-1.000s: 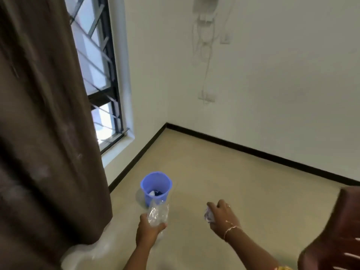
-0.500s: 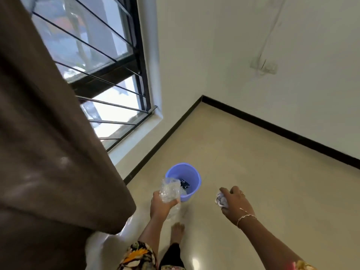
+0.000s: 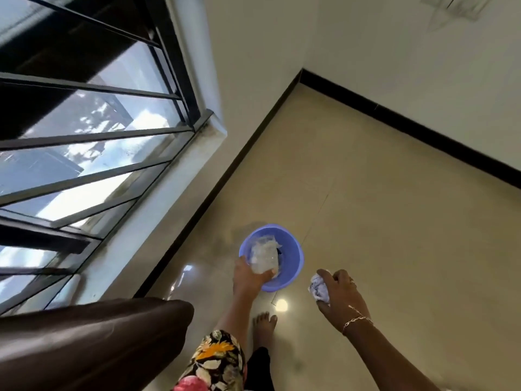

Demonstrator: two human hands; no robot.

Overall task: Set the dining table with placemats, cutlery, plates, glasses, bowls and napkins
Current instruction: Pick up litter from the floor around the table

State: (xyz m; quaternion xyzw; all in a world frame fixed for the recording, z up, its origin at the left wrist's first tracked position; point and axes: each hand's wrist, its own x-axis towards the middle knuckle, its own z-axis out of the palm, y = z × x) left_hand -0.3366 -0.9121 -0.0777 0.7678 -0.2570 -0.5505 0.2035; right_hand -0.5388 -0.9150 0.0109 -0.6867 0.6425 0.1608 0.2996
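Gripping a crumpled clear wrapper (image 3: 263, 256) in the left hand (image 3: 249, 279), straight above the blue bin (image 3: 294, 273) on the floor (image 3: 394, 221); clenching a white paper wad (image 3: 318, 289) in the right hand (image 3: 342, 294), just right of its rim; likely dropping left first

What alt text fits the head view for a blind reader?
A person's left hand holds crumpled clear plastic over a blue bin on the tiled floor; the right hand grips a crumpled white wad. A barred window and brown curtain are at the left.
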